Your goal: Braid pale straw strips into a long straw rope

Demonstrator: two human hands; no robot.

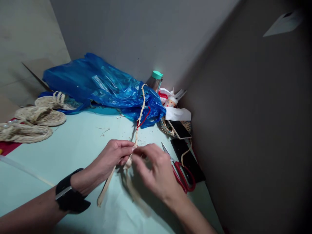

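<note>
Worktop: pale green surface set into a wall corner, with fibre scraps scattered on it.

Blue plastic bag: crumpled at the back against the wall. The far end of the work lies over it, apparently to hold the finished length stretched out and off the working area.

Woven straw soles: three, laid side by side at the left edge, well apart from the hands.

Left hand: thumb and fingertips pinch the braided straw cord at the point where the plait ends. By judgement, this stops the plait from loosening. A black wristband sits on this wrist.

Right hand: fingers bent in towards the same point, touching the strands. The hand is blurred, so the exact grip cannot be told.

Braided straw cord: runs from the pinch up to the bag, with a red thread hanging beside it. Loose strands trail below the hands onto the worktop.

Red-handled scissors: lying just beside the right hand, blades shut, within easy reach.

Phone and green-capped bottle: placed in the corner, away from the work.
</note>
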